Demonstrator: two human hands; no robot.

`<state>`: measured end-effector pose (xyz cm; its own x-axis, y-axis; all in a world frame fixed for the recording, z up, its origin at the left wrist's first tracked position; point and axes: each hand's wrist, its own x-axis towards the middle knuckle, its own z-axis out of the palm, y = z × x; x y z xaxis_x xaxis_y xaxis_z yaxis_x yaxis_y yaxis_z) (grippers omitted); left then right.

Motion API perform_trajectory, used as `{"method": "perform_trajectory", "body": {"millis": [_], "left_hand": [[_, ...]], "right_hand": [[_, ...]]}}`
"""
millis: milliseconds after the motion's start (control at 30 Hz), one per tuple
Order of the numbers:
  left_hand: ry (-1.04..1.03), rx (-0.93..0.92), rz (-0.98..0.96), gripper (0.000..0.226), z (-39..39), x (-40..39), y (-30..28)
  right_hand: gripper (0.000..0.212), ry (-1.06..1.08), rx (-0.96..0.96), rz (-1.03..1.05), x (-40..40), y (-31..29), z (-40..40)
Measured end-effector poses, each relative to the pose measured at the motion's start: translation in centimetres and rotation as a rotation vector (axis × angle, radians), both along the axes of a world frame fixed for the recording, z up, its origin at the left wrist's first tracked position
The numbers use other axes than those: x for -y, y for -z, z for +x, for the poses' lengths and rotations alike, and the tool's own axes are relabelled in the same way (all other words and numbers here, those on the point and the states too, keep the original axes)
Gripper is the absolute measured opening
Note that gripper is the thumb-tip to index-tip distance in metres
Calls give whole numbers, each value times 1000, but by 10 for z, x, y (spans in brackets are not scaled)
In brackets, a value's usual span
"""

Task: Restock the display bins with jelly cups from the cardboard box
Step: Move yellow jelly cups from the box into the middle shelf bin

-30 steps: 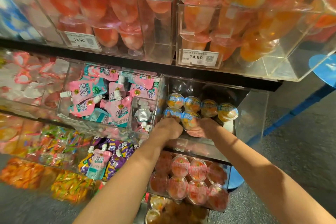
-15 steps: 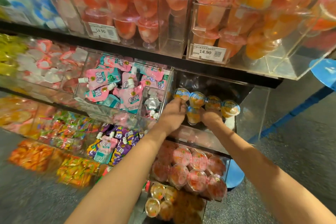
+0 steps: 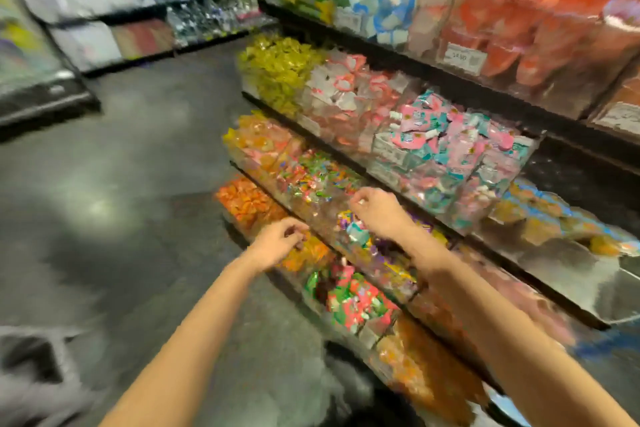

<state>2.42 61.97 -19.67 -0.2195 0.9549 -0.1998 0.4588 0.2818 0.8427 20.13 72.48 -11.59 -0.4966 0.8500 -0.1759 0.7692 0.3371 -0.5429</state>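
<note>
The view is blurred by motion. My left hand (image 3: 281, 242) hovers in front of the lower shelf bins, fingers loosely curled, holding nothing. A little higher and to the right, my right hand (image 3: 378, 212) does the same. The clear display bin (image 3: 568, 274) with orange jelly cups (image 3: 540, 215) lies far right, well behind my right forearm. A grey, box-like shape (image 3: 33, 362) sits on the floor at bottom left; I cannot tell what it is.
Tiered shelves of clear bins run along the right: yellow sweets (image 3: 277, 69), pink pouches (image 3: 450, 139), mixed wrapped candy (image 3: 311, 177), orange packs (image 3: 249, 204). Dark floor (image 3: 138, 184) spreads to the left. More shelving (image 3: 121, 10) stands across the aisle.
Both hands have pulled out of the jelly cup bin and moved left along the shelf. The camera has swung left, so the aisle floor is now in sight.
</note>
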Motion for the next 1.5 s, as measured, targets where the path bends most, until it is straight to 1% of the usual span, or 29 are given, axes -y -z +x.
{"method": "perform_trajectory", "body": {"millis": [67, 200, 300, 400, 467, 533, 767, 867, 933, 967, 1100, 1200, 1233, 1267, 1367, 1433, 1467, 1500], "left_hand": [[-161, -8, 7, 19, -52, 72, 5], [-512, 103, 5, 20, -131, 207, 12], [-690, 137, 1, 21, -177, 299, 16], [-859, 179, 46, 21, -218, 377, 18], [-988, 201, 92, 22, -241, 424, 18], [-1099, 186, 102, 22, -263, 468, 22], [-1397, 96, 26, 21, -379, 597, 47], [-1519, 124, 14, 21, -434, 636, 51], [-1563, 172, -4, 20, -471, 658, 55], [-1571, 166, -9, 19, -491, 668, 58], [-1592, 109, -57, 19, -556, 702, 64], [-1517, 9, -209, 18, -597, 731, 79], [-1518, -11, -242, 17, -613, 739, 86], [-1499, -18, -232, 17, -627, 747, 93], [-1480, 123, -161, 25, -667, 761, 121], [-1421, 174, -187, 27, -687, 776, 147], [-1400, 195, -221, 28, -694, 785, 161], [-1365, 200, -264, 29, -701, 796, 176]], "right_hand": [[25, -139, -5, -25, 50, 6, -65], [19, -384, -55, -53, 148, 13, -177], [16, -553, -48, -72, 215, 16, -253], [14, -695, -54, -82, 276, 20, -329], [15, -786, -40, -99, 315, 25, -376], [18, -872, -30, -142, 356, 35, -422], [15, -1147, -8, -232, 490, 67, -606], [19, -1208, 11, -285, 539, 75, -680], [18, -1212, 47, -334, 565, 82, -721], [19, -1215, 68, -342, 576, 86, -742], [22, -1189, 148, -334, 610, 115, -816], [23, -1123, 224, -330, 627, 141, -851], [21, -1123, 261, -333, 632, 152, -859], [20, -1131, 301, -328, 636, 164, -867], [18, -1068, 386, -337, 644, 210, -886], [9, -1021, 436, -357, 652, 245, -893], [7, -986, 471, -394, 657, 266, -895], [10, -942, 514, -451, 664, 287, -896]]}}
